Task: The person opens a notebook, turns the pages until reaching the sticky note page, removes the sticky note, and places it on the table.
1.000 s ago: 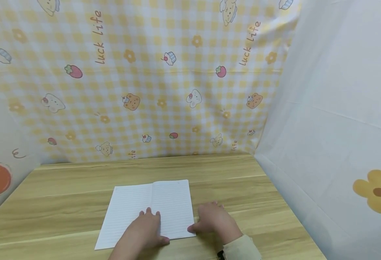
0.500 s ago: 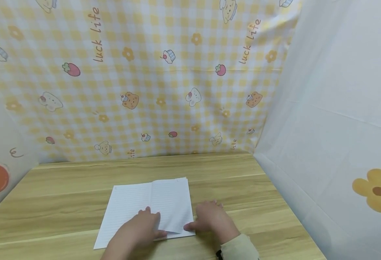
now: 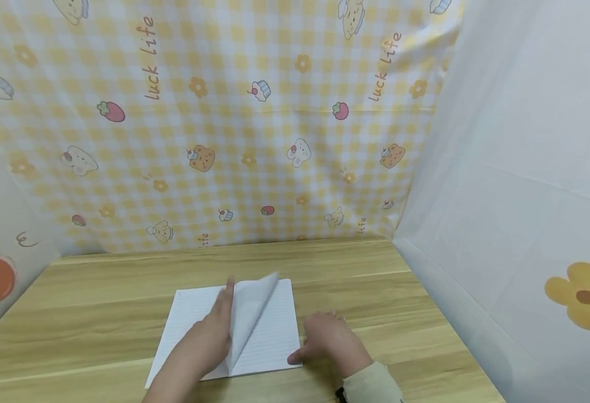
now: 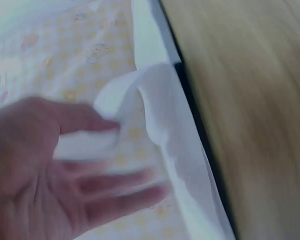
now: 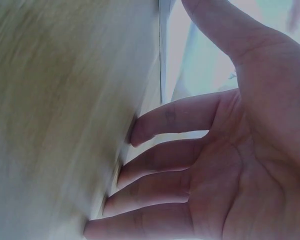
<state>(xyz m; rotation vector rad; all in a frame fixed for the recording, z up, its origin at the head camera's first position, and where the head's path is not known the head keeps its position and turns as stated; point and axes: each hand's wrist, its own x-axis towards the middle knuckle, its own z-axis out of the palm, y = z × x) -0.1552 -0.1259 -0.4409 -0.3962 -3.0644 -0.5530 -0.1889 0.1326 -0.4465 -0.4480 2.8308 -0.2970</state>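
Note:
An open notebook (image 3: 275, 341) with ruled pages lies on the wooden table. One page (image 3: 247, 313) stands partly lifted and curled near the middle fold, its top corner leaning right. My left hand (image 3: 209, 341) is over the left page, fingers straight and pointing away, its side against the lifted page. In the left wrist view, the thumb (image 4: 90, 120) overlaps the blurred curling page (image 4: 162, 110), with the fingers spread. The thumb of my right hand (image 3: 327, 341) rests at the notebook's lower right corner. In the right wrist view its fingertips (image 5: 140, 132) touch the table.
The wooden table (image 3: 98, 313) extends around the notebook. A yellow checked cloth (image 3: 275, 140) with printed cartoons hangs behind it, and a white cloth wall (image 3: 501, 196) stands on the right. A light sleeve (image 3: 373, 383) covers the right wrist, beside a black strap.
The left hand has moved away from the front edge and turned upright, and a page has lifted from the right side toward the fold. The right hand stays nearly in place.

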